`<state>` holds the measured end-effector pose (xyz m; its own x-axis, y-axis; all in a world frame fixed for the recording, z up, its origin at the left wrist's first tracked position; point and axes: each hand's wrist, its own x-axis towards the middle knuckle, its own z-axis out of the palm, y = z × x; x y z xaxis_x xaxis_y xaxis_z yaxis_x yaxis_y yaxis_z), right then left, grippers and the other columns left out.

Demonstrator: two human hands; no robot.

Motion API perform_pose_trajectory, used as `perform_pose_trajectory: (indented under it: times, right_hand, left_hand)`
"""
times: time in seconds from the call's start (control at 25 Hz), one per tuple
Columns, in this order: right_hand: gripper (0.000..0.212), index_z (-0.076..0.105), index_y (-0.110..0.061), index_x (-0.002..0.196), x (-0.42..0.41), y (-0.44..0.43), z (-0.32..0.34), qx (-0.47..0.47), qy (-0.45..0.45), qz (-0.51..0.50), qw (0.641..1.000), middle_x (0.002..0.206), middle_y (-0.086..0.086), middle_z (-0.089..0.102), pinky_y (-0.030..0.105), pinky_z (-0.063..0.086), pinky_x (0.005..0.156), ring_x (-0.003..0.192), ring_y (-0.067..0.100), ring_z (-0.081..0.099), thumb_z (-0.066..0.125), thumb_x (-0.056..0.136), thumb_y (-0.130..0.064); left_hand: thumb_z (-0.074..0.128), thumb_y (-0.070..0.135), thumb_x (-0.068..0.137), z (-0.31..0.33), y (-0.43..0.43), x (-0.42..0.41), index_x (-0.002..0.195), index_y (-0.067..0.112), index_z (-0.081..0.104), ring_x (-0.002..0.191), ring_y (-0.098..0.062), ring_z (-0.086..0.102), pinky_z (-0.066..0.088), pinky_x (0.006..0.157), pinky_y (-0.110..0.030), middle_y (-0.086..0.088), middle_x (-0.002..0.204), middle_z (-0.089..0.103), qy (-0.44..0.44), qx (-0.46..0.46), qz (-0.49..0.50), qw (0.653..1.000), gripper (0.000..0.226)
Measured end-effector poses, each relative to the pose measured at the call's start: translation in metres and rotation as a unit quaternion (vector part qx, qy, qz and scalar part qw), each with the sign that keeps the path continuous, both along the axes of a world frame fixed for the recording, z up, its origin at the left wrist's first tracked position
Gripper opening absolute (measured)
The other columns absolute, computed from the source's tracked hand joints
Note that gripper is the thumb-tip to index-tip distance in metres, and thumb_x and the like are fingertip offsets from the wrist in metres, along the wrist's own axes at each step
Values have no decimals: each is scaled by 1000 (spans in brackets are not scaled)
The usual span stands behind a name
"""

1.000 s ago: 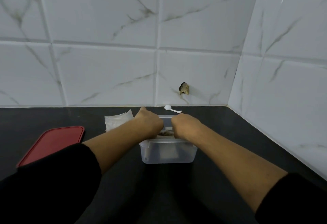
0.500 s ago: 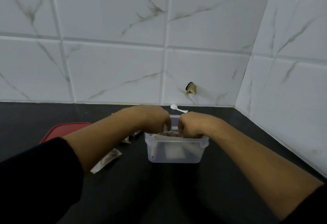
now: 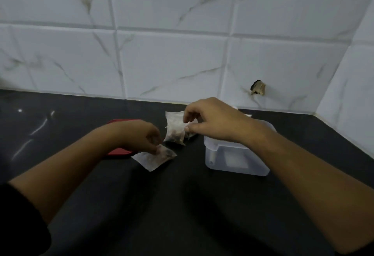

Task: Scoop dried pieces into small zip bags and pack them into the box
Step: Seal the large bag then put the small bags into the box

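**Both hands on zip bags; box stands at right**

The left hand (image 3: 141, 137) is low over the black countertop (image 3: 182, 205). Its fingers are curled, and the fingertips pinch the upper edge of a flat zip bag (image 3: 154, 158). That bag lies on the counter with dark dried pieces showing through its film.

The right hand (image 3: 212, 123) is raised, with its forearm crossing the box (image 3: 234, 160). Forefinger and thumb are closed in a pinch on the right edge of an upright zip bag (image 3: 174, 129), and the other fingers are bent loosely. This bag hangs vertically, with dark pieces settled in its lower half. Whether its bottom touches the counter cannot be told.

The box is clear plastic and open-topped, and sits just right of the bags. Its contents are indistinct through the wall.

A red lid (image 3: 118, 152) lies flat beneath the left wrist. The tiled wall (image 3: 172, 63) behind has a broken hole (image 3: 257, 87).
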<state>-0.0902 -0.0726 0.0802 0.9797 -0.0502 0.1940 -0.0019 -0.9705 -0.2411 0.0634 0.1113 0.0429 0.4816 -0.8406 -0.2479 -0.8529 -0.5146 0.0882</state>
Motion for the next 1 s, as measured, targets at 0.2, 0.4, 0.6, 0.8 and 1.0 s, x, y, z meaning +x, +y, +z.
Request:
perform_pose_trajectory:
  times: [0.2, 0.4, 0.6, 0.8, 1.0]
  right_hand:
    - [20, 71, -27, 110, 14, 25, -26, -72, 35, 77, 994, 108, -8, 70, 40, 55, 90, 101, 11, 62, 72, 93, -37]
    - [68, 56, -26, 131, 8, 29, -44, -146, 45, 112, 982, 121, -4, 65, 40, 40, 106, 114, 17, 58, 73, 80, -69]
    - [26, 59, -27, 112, 3, 31, -48, -16, -88, 31, 996, 100, -9, 65, 31, 43, 71, 97, 18, 64, 70, 94, -41]
    - [7, 73, -17, 101, -1, 5, -10, 308, -144, -30, 940, 91, 4, 76, 38, 60, 76, 85, 16, 73, 67, 98, -14]
    - [25, 71, -2, 113, -21, -9, 7, 481, -117, -53, 867, 96, 19, 78, 43, 63, 80, 81, 27, 77, 68, 101, -24]
  left_hand:
    - [73, 42, 91, -20, 9, -3, 140, 31, 53, 102, -12, 62, 51, 85, -30, 11, 114, 63, 2, -22, 67, 998, 55]
    - [66, 8, 96, -15, 6, 0, 127, 20, 57, 79, -21, 74, 59, 61, -30, -11, 100, 75, 323, -192, 171, 911, 34]
    - [57, 18, 103, 9, -4, -14, 108, 9, 67, 57, -12, 61, 51, 48, -23, -11, 87, 68, 461, -311, 203, 806, 15]
    - [69, 51, 93, 21, -11, -23, 115, 10, 69, 97, -23, 72, 57, 85, -37, -11, 109, 74, 387, -437, 86, 808, 46]
    - [78, 20, 89, 16, -31, -43, 112, 10, 72, 89, -20, 72, 60, 84, -41, -9, 102, 78, 358, -460, 32, 812, 26]
